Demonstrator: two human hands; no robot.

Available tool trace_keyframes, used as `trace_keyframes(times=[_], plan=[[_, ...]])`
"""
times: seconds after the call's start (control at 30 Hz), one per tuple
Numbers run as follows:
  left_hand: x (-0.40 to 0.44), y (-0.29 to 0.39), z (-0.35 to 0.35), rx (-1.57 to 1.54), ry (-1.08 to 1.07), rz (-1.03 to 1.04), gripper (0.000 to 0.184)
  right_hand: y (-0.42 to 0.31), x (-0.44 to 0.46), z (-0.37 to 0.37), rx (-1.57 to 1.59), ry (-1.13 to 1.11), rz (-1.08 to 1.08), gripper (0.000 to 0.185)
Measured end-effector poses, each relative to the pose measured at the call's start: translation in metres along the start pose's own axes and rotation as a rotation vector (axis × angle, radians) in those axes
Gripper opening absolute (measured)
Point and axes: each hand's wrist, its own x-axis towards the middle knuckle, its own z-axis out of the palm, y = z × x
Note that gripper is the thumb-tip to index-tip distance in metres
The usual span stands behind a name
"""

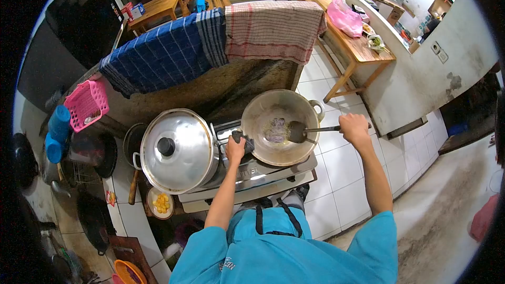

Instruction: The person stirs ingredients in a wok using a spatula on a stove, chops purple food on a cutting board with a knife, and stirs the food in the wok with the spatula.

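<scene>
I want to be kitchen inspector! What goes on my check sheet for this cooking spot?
Surface: metal stove, holding the wok and a lidded pot.
Job's things: small bits in the wok's bottom; spatula blade beside them.
Clutter: bowl of yellow pieces left of the stove; pink basket farther left.
Hands: right hand grips the spatula's handle; left hand holds what looks like dark cloth at the wok's edge.
Cables: nothing seen by the stove.
Surroundings: blue towel and red-checked towel hang behind the stove.
</scene>
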Motion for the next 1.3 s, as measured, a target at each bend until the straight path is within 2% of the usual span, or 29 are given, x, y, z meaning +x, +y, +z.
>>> trace_keyframes(times=[0.07,0.17,0.27,0.37,0.47,0.57,0.67,0.77,1.3], plan=[[-0.001,0.003,-0.002,0.0,-0.004,-0.004,0.046,-0.001,0.0,0.0,0.023,0.011,-0.012,0.021],[-0.003,0.003,-0.003,0.001,0.0,-0.013,0.046,0.003,-0.008,-0.015,0.047,-0.03,-0.001,0.011],[-0.003,0.003,-0.002,0.001,0.021,0.0,0.046,0.002,-0.004,-0.008,-0.028,-0.078,-0.009,0.013],[-0.004,0.004,-0.004,0.01,0.015,0.007,0.046,0.001,-0.003,0.003,0.031,0.027,-0.029,0.023],[-0.003,0.002,-0.003,0.007,0.005,0.024,0.046,0.002,-0.009,-0.011,0.075,-0.009,-0.002,0.024],[-0.005,0.005,-0.006,0.006,0.005,0.02,0.045,-0.001,-0.005,-0.006,-0.015,-0.032,-0.004,0.024],[-0.005,0.006,-0.006,-0.003,0.0,0.001,0.045,-0.006,-0.004,-0.011,0.021,-0.056,-0.013,0.012],[-0.005,0.004,-0.003,0.009,0.036,0.016,0.045,-0.001,-0.007,-0.013,0.08,-0.02,0.043,0.025],[-0.003,0.004,-0.002,0.035,0.024,-0.001,0.047,-0.002,0.001,-0.001,0.021,-0.018,0.001,0.023]])
